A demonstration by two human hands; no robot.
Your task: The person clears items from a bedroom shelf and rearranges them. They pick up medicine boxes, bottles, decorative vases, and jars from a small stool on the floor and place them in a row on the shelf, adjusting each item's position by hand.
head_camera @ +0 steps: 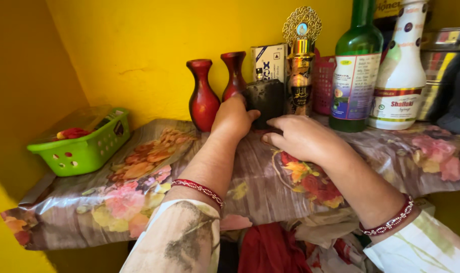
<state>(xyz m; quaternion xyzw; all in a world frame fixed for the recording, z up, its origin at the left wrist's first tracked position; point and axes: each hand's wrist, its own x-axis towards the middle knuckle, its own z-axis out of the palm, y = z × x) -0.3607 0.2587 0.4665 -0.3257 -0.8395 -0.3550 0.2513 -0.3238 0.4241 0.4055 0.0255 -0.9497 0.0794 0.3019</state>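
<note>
Where both hands [268,129] meet, perhaps grasping it: a small dark squarish bottle [265,98], glossy, half-hidden.

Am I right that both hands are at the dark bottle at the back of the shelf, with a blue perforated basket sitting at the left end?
Not quite: the head view shows the basket is green, not blue. The rest holds: the left hand and right hand are at the dark bottle at the back of the shelf.

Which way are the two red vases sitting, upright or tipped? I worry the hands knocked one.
Upright. Both red vases stand on their bases, necks up, against the yellow wall. The left hand partly hides the second's base.
</note>
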